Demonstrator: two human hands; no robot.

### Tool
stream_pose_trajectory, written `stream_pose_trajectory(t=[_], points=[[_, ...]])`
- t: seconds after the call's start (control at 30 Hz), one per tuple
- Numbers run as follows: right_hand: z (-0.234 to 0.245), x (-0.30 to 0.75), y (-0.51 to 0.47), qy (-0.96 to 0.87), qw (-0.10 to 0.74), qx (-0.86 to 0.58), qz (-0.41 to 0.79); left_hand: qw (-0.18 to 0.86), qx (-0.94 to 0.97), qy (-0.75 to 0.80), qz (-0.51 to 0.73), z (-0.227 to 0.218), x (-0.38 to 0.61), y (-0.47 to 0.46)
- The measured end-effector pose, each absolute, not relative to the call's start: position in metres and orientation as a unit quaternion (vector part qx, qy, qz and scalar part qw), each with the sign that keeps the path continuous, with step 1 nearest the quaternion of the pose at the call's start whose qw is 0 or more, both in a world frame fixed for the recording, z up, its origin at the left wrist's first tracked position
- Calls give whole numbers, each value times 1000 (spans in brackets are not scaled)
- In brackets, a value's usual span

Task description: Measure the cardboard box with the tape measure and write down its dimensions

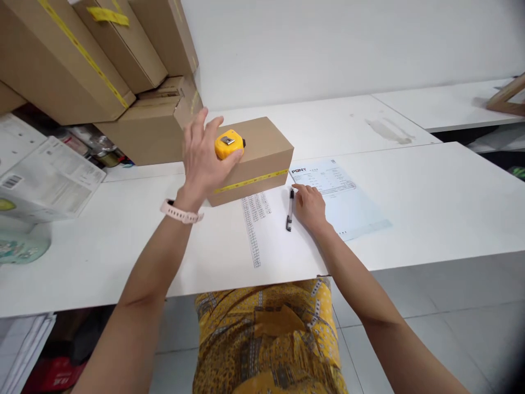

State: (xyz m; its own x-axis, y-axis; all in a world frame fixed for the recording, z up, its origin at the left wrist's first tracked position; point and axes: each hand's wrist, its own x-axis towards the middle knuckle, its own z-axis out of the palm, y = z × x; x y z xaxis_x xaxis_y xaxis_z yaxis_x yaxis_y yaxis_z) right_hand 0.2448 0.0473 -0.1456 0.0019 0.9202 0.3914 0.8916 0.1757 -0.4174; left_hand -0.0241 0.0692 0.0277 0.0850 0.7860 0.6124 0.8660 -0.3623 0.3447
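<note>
My left hand is open beside a yellow tape measure, with fingers spread and raised and the thumb along its near side. The tape measure rests on top of a closed cardboard box with yellow tape along its front. My right hand lies loosely bent on the sheets, its index fingertip at the upper end of a black-and-clear pen. Under that hand is a light blue printed form. A white sheet with printed columns lies partly beneath the box.
Large cardboard boxes are stacked at the back left, against the wall. A white printed carton and a greenish container stand at the left. The white table's front edge runs close to me. A wooden frame is at far right.
</note>
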Motion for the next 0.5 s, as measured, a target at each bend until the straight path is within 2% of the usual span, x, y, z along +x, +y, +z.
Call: stream_pose_trajectory(t=[0.13, 0.2, 0.3, 0.33, 0.4, 0.5], points=[[-147, 244, 49, -704, 313, -638, 20, -97, -740, -610, -266, 28, -26, 99], [-148, 243, 50, -703, 330, -630, 22, -89, -738, -603, -288, 19, -27, 104], [-141, 240, 47, -677, 397, -619, 40, -70, -709, -580, -396, 10, -26, 96], [-136, 239, 44, -661, 435, -609, 50, -105, -696, -560, -438, 10, -24, 89], [-121, 234, 35, -621, 522, -579, 86, -242, -665, -494, -505, 14, -20, 70], [-84, 222, 23, -561, 592, -513, 269, -444, -613, -408, -511, 22, -12, 38]])
